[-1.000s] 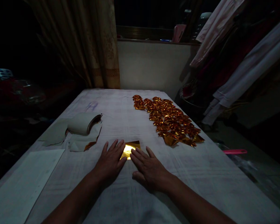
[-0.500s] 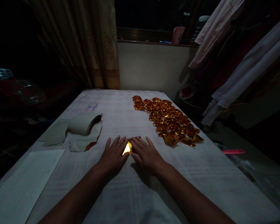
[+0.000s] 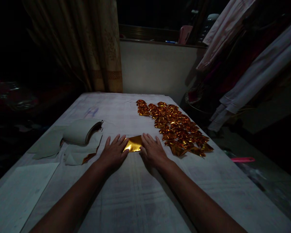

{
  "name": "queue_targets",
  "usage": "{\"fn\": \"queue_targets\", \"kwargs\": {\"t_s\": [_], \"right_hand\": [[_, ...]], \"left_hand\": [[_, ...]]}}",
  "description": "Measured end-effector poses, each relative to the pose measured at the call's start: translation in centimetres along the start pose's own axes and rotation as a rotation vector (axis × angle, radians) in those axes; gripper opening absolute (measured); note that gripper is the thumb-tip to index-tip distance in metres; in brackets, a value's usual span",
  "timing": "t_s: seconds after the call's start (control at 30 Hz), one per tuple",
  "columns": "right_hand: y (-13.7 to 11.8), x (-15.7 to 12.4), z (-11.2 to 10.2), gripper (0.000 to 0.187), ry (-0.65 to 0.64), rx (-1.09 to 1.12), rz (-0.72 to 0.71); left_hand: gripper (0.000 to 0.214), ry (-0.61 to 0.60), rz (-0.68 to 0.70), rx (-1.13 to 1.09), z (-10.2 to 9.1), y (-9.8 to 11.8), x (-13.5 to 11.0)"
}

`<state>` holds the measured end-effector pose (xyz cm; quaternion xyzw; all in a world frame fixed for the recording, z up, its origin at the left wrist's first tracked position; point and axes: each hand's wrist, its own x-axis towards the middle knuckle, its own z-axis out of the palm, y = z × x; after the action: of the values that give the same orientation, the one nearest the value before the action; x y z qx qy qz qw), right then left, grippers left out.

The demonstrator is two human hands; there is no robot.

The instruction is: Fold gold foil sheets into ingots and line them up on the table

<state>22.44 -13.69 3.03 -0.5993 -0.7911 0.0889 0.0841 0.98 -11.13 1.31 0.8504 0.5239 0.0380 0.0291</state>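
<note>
Two flat, unclenched palms, left hand [image 3: 114,152] and right hand [image 3: 153,151], press the gold foil sheet [image 3: 134,144].

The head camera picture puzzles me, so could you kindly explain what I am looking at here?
There is no machine here. A person wears a camera on the head that looks forward and down, so the two arms entering from below are the person's own. The left hand and the right hand lie flat and open, side by side on a pale table. Between them, under their fingertips, is a shiny gold foil sheet. Neither hand grips it; both only press on it. To the right lies a long spread of folded gold pieces. To the left is a curled stack of grey sheets, with a white sheet nearer the camera. Behind are a curtain and hanging clothes.
</note>
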Motion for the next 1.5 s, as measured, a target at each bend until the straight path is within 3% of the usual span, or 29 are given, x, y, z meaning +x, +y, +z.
{"fn": "queue_targets", "kwargs": {"t_s": [0.1,0.23,0.5,0.67,0.8,0.87,0.97,1.1,1.5], "right_hand": [[-1.7,2.1,0.1,0.055,0.053,0.033,-0.079],[-2.7,3.6,1.0,0.053,-0.027,0.064,-0.125],[-0.5,3.2,1.4,0.054,-0.061,0.044,0.019],[1.3,2.4,2.0,0.047,0.08,0.074,-0.09],[2.6,1.8,2.2,0.034,0.167,0.147,-0.221],[2.8,1.7,2.1,0.032,0.164,0.166,-0.216],[2.7,1.8,2.0,0.036,0.132,0.181,-0.178],[2.6,2.0,1.9,0.037,0.107,0.202,-0.15],[2.7,2.2,1.7,0.028,0.132,0.168,-0.189]], "left_hand": [[0.054,0.004,-0.002,-0.012,0.0,-0.4,1.3],[0.055,0.023,0.009,-0.017,0.4,-1.0,1.6],[0.055,0.104,-0.01,-0.017,1.5,-1.0,1.0],[0.056,0.19,-0.043,-0.013,1.3,-0.5,0.4],[0.04,0.311,0.113,-0.111,-0.2,0.0,0.0],[0.024,0.297,0.208,-0.171,-1.2,0.3,-0.2],[0.012,0.316,0.184,-0.164,-2.0,0.7,-0.2],[0.013,0.357,0.085,-0.126,-2.0,0.5,-0.1],[0.014,0.269,0.133,-0.129,-2.6,0.3,0.0]]}}
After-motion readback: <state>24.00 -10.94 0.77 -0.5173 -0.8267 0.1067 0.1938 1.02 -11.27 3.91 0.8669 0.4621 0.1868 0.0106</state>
